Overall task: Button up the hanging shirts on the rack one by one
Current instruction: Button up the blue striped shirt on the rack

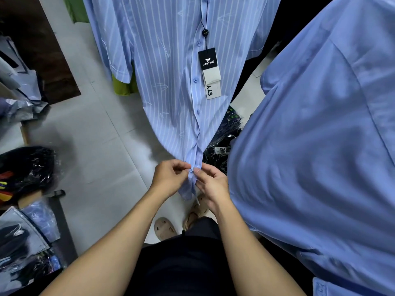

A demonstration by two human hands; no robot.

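A light blue striped shirt (166, 86) hangs in front of me, its placket closed by several blue buttons down the middle. A black and white hang tag (208, 67) dangles on a cord beside the placket. Near the hem, my left hand (168, 178) pinches the left edge of the placket and my right hand (210, 182) pinches the right edge, fingertips almost touching. The button between them is hidden by my fingers.
A plain blue shirt (320, 157) hangs close on the right. Green garments (123, 87) hang behind the striped shirt. Bagged clothes (23, 167) lie piled at the left and dark packets (224, 142) on the tiled floor (96, 146). My sandalled feet show below.
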